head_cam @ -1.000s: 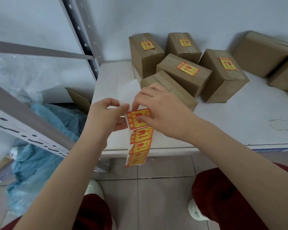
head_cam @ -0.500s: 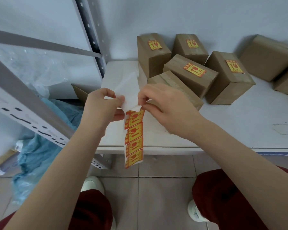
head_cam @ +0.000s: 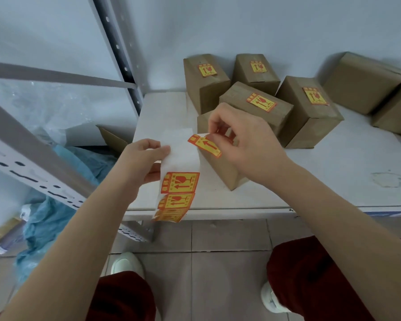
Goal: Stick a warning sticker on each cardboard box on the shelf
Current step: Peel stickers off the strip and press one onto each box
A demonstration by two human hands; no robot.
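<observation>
Lower left of frame: crumpled blue plastic sheet on the floor. A grey metal rack post runs up the upper left.

Centre left: left hand, fingers curled, thumb and fingers pinching the upper left edge of a white sticker strip. The strip hangs down past the front edge of the shelf. Its top part is bare backing, with red-and-yellow stickers in a column below, and its bottom end curls under.

Centre: right hand, fingers bent, thumb and fingertips pinching one loose sticker. The sticker is tilted, just right of the bare backing. Cannot tell if its left corner touches the strip.

Under the right hand: plain box near the shelf front, no sticker visible, top mostly hidden by the hand.

Behind it, upper centre, four boxes each with a sticker on top: tall box, back box, middle box, right box. They are bunched close together.

Upper right: two bare boxes against the wall, no sticker visible, apart from the stickered group.

Bottom of frame: red trousers and white shoes on floor tiles.
</observation>
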